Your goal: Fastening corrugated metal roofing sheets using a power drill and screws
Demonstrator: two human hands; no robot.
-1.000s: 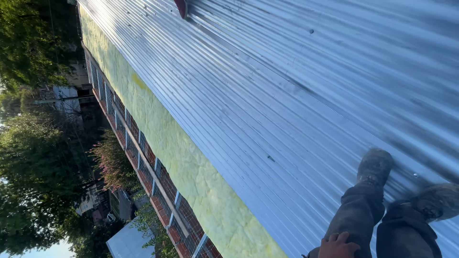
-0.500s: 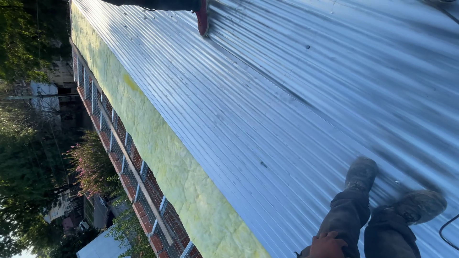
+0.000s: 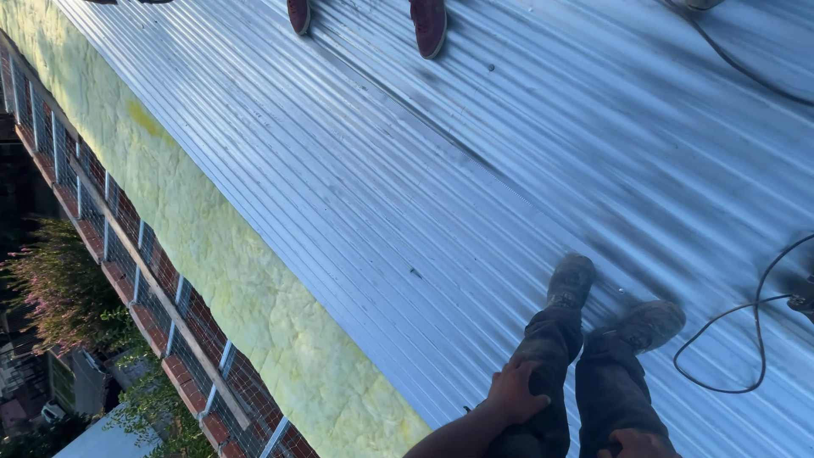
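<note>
I stand on a sloping corrugated metal roof, looking down at my dark trousers and worn boots. My left hand lies flat on my left knee with the fingers apart and holds nothing. Only the top of my right hand shows at the bottom edge, resting on my right thigh; its fingers are cut off by the frame.
Another person's dark red shoes stand on the roof at the top. A black cable loops across the sheets at right. Yellow insulation lines the roof edge at left, beyond it wire mesh over framing and a drop to trees.
The view has swung along the roof: the other person's red shoes and the black cable have come into sight. My left hand shows more fully on my knee.
</note>
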